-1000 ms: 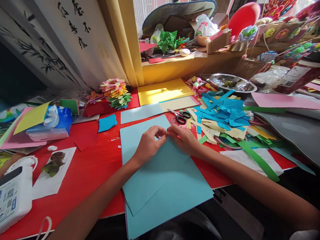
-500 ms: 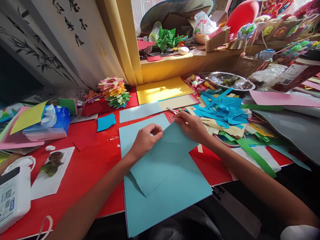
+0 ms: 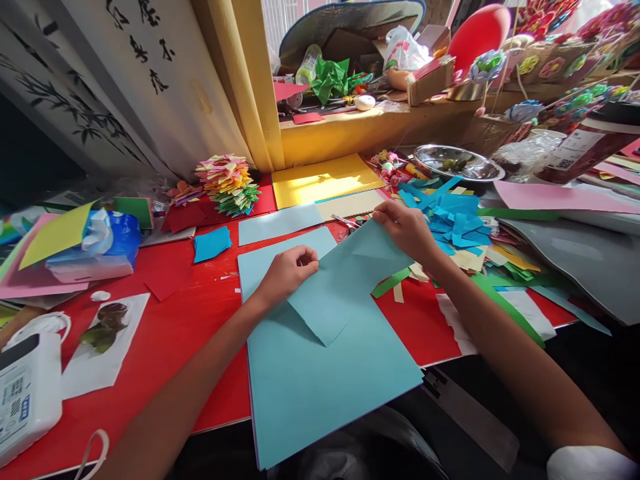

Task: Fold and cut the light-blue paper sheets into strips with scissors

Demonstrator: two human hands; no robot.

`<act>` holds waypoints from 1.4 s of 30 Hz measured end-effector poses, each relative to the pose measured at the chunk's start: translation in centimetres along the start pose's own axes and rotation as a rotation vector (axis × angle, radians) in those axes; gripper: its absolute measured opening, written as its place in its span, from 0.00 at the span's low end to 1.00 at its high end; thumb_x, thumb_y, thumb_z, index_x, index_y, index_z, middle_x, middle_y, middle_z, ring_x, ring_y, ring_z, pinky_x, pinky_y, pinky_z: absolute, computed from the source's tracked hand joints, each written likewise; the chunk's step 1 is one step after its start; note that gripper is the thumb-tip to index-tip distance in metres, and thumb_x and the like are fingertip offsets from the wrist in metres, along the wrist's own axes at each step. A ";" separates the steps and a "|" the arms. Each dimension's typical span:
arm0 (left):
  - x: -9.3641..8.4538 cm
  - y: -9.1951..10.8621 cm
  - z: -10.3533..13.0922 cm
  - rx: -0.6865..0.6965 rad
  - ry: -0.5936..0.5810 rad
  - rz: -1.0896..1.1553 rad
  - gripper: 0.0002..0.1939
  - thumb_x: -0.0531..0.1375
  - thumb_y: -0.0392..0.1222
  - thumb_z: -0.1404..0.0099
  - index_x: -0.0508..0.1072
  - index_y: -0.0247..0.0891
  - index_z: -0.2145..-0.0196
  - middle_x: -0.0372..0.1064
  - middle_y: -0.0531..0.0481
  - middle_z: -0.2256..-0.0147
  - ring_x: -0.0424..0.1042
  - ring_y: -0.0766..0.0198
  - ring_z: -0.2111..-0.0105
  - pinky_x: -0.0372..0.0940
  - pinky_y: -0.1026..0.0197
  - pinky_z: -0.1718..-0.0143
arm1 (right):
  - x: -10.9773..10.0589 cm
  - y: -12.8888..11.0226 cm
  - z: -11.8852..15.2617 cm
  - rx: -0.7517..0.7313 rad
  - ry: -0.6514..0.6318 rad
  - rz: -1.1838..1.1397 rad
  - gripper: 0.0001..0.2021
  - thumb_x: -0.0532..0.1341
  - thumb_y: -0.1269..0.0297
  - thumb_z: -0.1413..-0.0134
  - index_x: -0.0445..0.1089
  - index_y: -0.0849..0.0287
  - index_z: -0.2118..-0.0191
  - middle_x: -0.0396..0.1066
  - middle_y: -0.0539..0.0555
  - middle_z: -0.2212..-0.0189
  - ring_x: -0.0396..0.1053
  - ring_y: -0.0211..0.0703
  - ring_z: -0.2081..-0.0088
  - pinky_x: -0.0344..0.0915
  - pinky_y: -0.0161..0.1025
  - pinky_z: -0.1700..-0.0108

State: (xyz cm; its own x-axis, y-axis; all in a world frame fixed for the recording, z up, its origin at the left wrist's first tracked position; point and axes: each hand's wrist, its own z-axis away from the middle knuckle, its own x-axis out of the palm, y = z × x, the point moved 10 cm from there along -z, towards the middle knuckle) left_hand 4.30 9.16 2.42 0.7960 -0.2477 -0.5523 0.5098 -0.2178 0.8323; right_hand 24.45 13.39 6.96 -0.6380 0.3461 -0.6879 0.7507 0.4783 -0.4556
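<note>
A loose sheet of light blue paper (image 3: 353, 277) slants above a stack of larger light blue sheets (image 3: 335, 400). My left hand (image 3: 290, 275) is closed in a pinch at the sheet's upper left edge. At its far right corner, the fingers of my right hand (image 3: 407, 230) are pressed together on the same sheet. The paper stretches between both hands, and its lower corner hangs over the stack. Beyond my right hand lies a heap of cut blue paper strips (image 3: 457, 217). Scissors (image 3: 345, 221) lie behind the sheet, partly hidden.
On the red table (image 3: 175, 353) lie a small blue paper pile (image 3: 213, 244) and a folded-paper model (image 3: 227, 187). A tissue pack (image 3: 100, 243) and white device (image 3: 30, 393) are left. A metal bowl (image 3: 459, 163) stands at the back right.
My right hand has moved to the right with the sheet, whose lower corner has swung up and rightward. My left hand has shifted only slightly left. More paper strips show beside the stack.
</note>
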 end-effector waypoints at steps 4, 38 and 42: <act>-0.3 -0.3 -0.2 -0.003 -0.010 -0.004 0.06 0.54 0.42 0.44 0.66 0.37 0.72 0.64 0.53 0.72 0.62 0.67 0.71 0.57 0.66 0.69 | -0.7 0.9 -0.3 -0.016 0.038 0.009 0.06 0.54 0.64 0.46 0.65 0.58 0.70 0.68 0.52 0.76 0.61 0.40 0.74 0.54 0.35 0.73; -1.9 1.6 -0.2 0.185 0.101 -0.225 0.09 0.54 0.41 0.41 0.68 0.39 0.62 0.67 0.49 0.61 0.65 0.62 0.59 0.59 0.60 0.58 | 4.7 -3.1 2.0 0.050 -0.231 -0.176 0.10 0.50 0.59 0.42 0.63 0.57 0.68 0.68 0.51 0.76 0.62 0.39 0.76 0.52 0.34 0.75; -0.2 3.3 1.0 0.212 0.121 -0.141 0.07 0.52 0.40 0.38 0.68 0.40 0.64 0.68 0.51 0.63 0.66 0.65 0.61 0.61 0.62 0.59 | 6.2 -5.7 3.4 -0.049 -0.311 -0.190 0.09 0.50 0.59 0.42 0.63 0.56 0.67 0.68 0.51 0.75 0.62 0.38 0.76 0.53 0.34 0.73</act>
State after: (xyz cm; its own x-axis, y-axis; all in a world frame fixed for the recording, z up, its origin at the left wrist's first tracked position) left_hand 5.56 7.55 5.24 0.7619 -0.0892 -0.6416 0.5486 -0.4379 0.7123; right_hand 16.79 10.01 3.36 -0.6771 -0.0104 -0.7359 0.6102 0.5510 -0.5692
